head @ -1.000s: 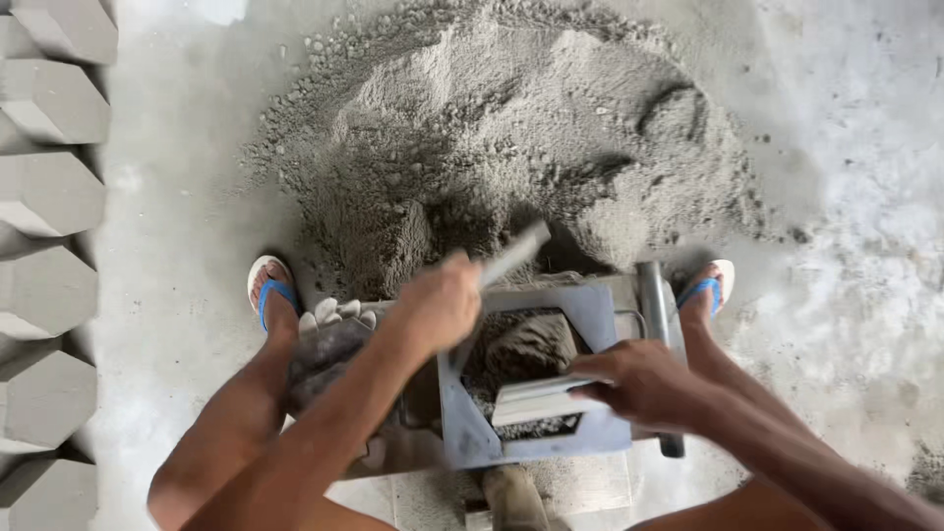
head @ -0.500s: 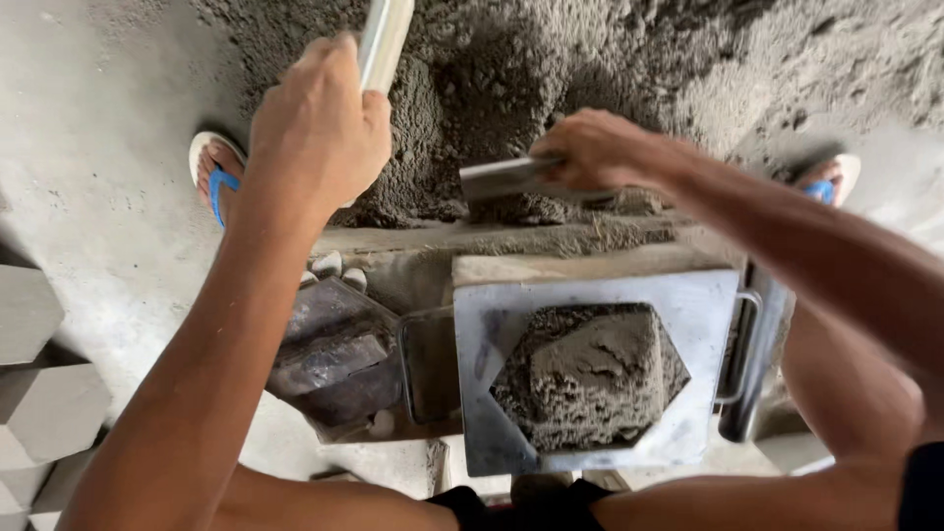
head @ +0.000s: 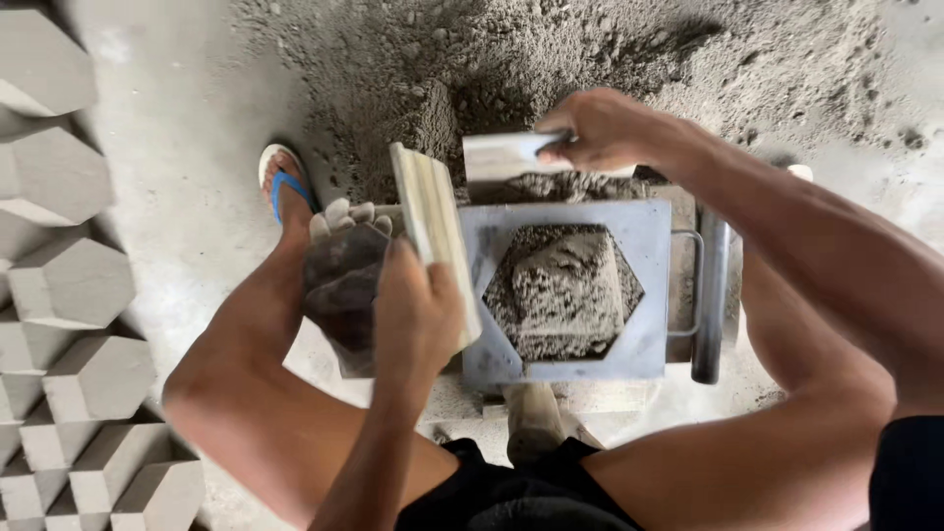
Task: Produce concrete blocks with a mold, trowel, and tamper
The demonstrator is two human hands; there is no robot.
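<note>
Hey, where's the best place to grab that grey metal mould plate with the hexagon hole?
Probably the wire handle on the mould plate's right edge, approached from the right. It loops clear of the plate, leaving room for fingers. The hexagon opening is packed with grey mix, the left hand holds a board along the left edge, and the right hand works at the far edge.

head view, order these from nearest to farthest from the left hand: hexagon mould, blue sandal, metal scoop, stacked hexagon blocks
From the left hand:
1. hexagon mould, just right of it.
2. blue sandal, up and left; metal scoop, up and right in the right hand: too close to call.
3. stacked hexagon blocks, far left edge.
</note>
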